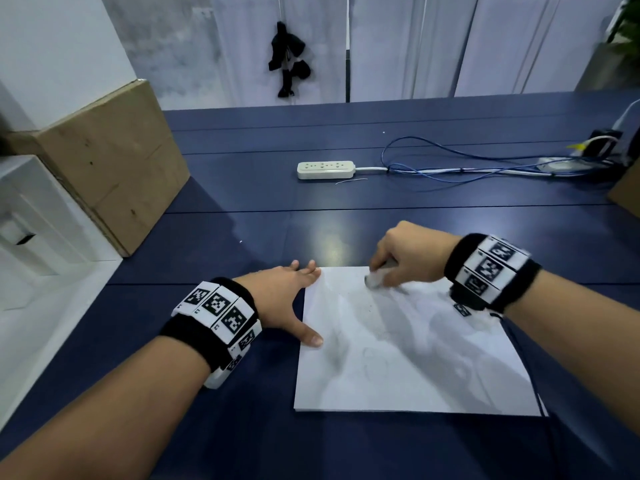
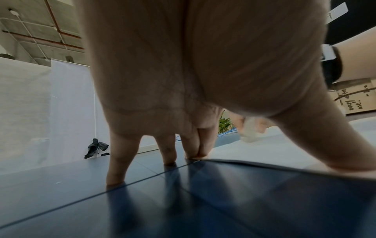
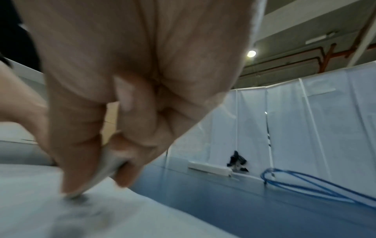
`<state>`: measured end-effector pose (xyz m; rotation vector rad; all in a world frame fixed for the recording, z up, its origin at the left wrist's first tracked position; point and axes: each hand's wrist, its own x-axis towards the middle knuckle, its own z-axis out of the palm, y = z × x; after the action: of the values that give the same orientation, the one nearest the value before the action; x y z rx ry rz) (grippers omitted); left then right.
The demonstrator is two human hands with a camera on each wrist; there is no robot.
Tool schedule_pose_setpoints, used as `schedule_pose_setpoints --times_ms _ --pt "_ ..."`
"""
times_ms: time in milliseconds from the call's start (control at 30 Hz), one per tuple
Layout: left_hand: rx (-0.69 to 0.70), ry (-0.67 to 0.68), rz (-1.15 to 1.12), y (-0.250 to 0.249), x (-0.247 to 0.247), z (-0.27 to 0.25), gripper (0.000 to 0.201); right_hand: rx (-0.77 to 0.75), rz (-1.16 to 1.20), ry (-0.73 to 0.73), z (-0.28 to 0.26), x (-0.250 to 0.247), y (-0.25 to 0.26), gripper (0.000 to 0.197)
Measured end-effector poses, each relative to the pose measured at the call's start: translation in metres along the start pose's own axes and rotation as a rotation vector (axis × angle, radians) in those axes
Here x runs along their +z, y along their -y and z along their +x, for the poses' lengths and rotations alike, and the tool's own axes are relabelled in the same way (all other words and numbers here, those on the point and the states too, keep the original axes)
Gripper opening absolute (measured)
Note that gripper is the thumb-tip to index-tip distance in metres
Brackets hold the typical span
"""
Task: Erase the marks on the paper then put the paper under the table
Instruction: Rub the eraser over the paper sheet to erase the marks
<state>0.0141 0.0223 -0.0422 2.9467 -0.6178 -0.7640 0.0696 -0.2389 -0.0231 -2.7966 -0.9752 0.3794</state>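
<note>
A white sheet of paper (image 1: 408,348) with faint grey pencil smudges lies on the dark blue table (image 1: 242,188). My left hand (image 1: 294,299) lies flat with spread fingers, thumb and fingertips pressing the paper's left edge (image 2: 264,149). My right hand (image 1: 398,261) pinches a whitish eraser (image 1: 375,279) and holds its tip on the paper near the far edge. In the right wrist view the eraser (image 3: 103,177) sits between thumb and curled fingers, touching a smudged patch of paper (image 3: 85,214). The left wrist view shows the eraser (image 2: 251,130) blurred beyond my palm.
A white power strip (image 1: 325,169) and blue cables (image 1: 485,161) lie farther back on the table. A large cardboard box (image 1: 114,161) stands at the left edge, another box corner (image 1: 627,195) at the right. White curtains close off the back.
</note>
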Motion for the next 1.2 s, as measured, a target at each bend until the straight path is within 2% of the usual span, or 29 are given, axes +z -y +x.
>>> schedule_pose_setpoints --times_ms 67,133,200,300,400,467,600,633,700,800,867,967,1067,1133,1200 --pt "0.000 -0.002 -0.001 0.001 0.000 0.001 0.132 -0.055 0.050 0.152 -0.017 0.002 0.008 0.051" --pt "-0.005 0.003 -0.003 0.001 0.000 0.001 0.133 -0.059 0.049 0.259 -0.024 0.003 0.011 0.048" --pt "-0.005 0.008 -0.003 0.001 0.000 0.001 0.133 -0.035 0.039 0.203 -0.015 0.001 0.007 0.038" --pt "-0.009 0.004 -0.006 0.001 0.000 0.001 0.133 0.043 0.007 -0.013 0.007 -0.009 -0.001 0.020" --pt "-0.007 0.001 -0.007 0.001 0.000 0.000 0.133 0.071 -0.009 -0.086 0.010 -0.006 -0.007 0.021" --pt "-0.003 -0.001 -0.007 0.001 0.000 0.001 0.133 0.005 0.025 -0.052 -0.003 0.000 -0.003 0.030" --pt "-0.011 0.008 -0.004 0.001 0.000 0.001 0.134 -0.066 0.081 0.206 -0.030 0.003 0.014 0.046" --pt "-0.009 0.010 -0.006 0.001 0.000 0.001 0.133 -0.054 0.068 0.205 -0.028 0.001 0.014 0.050" --pt "-0.005 0.010 -0.009 0.000 -0.001 0.001 0.133 -0.016 0.039 0.112 -0.014 -0.003 0.009 0.056" --pt "-0.009 0.007 -0.011 -0.001 -0.001 0.000 0.133 0.080 -0.024 -0.026 0.008 -0.009 0.000 0.028" --pt "-0.007 0.004 -0.014 -0.001 -0.001 0.000 0.133 0.099 -0.037 -0.059 0.010 -0.006 -0.003 0.025" --pt "-0.008 0.008 -0.010 -0.001 -0.002 -0.001 0.133 -0.005 0.015 0.009 -0.009 0.002 0.006 0.043" --pt "-0.011 0.011 -0.006 -0.001 -0.002 -0.001 0.132 -0.063 0.042 0.174 -0.026 0.004 0.018 0.026" --pt "-0.011 0.014 -0.008 -0.002 -0.003 -0.001 0.132 -0.047 0.016 0.131 -0.017 0.002 0.014 0.027" --pt "-0.011 0.013 -0.007 -0.002 -0.003 -0.001 0.133 0.013 -0.010 0.027 -0.001 -0.002 0.007 0.026"
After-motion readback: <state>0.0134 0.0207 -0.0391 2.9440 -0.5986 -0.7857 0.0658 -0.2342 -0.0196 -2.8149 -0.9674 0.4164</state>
